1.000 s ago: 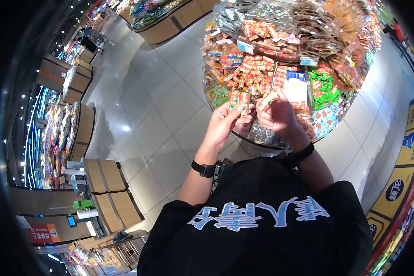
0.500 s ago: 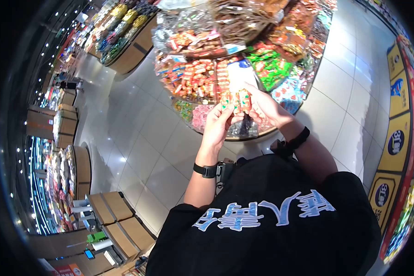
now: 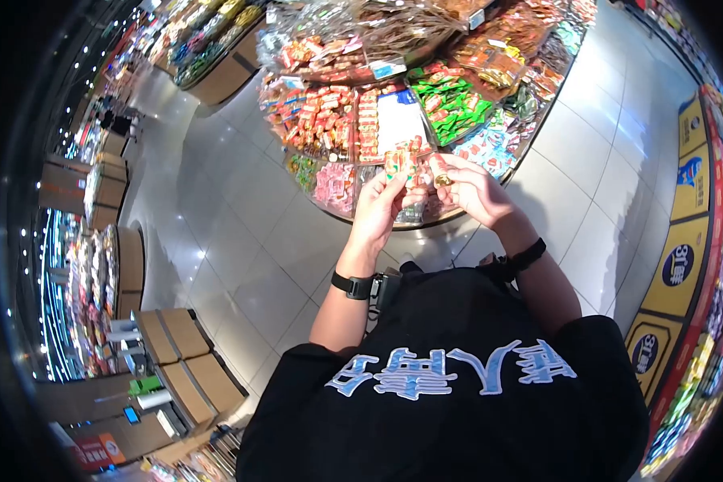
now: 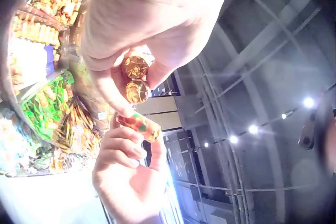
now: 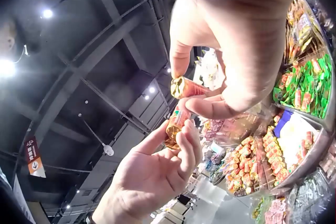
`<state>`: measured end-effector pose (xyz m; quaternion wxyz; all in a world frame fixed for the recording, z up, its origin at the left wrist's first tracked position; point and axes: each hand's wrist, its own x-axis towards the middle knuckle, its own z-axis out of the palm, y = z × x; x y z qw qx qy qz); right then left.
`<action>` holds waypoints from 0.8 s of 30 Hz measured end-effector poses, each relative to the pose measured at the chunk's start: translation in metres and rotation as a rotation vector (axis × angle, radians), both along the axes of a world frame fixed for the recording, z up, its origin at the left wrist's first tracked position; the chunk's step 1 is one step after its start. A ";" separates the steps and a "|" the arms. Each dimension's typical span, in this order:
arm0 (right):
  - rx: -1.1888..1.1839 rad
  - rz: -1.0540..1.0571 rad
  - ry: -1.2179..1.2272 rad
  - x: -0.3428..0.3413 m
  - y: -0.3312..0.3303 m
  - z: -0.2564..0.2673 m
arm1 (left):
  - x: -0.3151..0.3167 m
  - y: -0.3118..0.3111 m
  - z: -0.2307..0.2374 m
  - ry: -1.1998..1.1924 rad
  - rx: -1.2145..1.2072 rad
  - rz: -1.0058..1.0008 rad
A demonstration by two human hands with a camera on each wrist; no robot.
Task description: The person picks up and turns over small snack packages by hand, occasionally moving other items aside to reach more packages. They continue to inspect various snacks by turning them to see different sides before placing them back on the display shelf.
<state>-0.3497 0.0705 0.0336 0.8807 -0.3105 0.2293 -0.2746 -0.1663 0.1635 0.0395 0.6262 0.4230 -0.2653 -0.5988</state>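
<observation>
In front of the candy display (image 3: 353,210), my left hand (image 3: 375,213) pinches two red wrapped candy rolls (image 3: 399,163) side by side. Their gold foil ends face the left wrist camera, one gold-ended roll (image 4: 137,91) right beside the other. My right hand (image 3: 482,195) holds a single candy roll (image 4: 140,125) between thumb and fingers, its gold end (image 5: 179,87) turned outward in the right wrist view. Both hands are close together, the right hand's roll near the left fingertips. Small green marks show on the wrappers.
Bins of red-wrapped candies (image 3: 323,120), green packets (image 3: 450,103) and a white sign card (image 3: 399,120) lie just beyond the hands. A tiled floor (image 3: 241,209) runs to the left. Yellow panels (image 3: 677,261) line the right side, and wooden counters (image 3: 193,361) stand at lower left.
The right hand's roll came alongside the left hand's two, then drew slightly away to the right and turned its gold end outward. The head view has shifted over the display.
</observation>
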 end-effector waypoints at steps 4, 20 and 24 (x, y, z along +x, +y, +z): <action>-0.113 0.097 -0.102 0.004 -0.002 -0.021 | 0.003 0.000 -0.005 -0.011 -0.011 0.006; -0.608 0.174 0.348 0.055 0.001 -0.029 | 0.029 0.011 -0.021 -0.125 0.099 0.071; -0.570 0.140 0.315 0.069 0.004 -0.054 | 0.038 0.019 -0.029 -0.073 0.124 0.043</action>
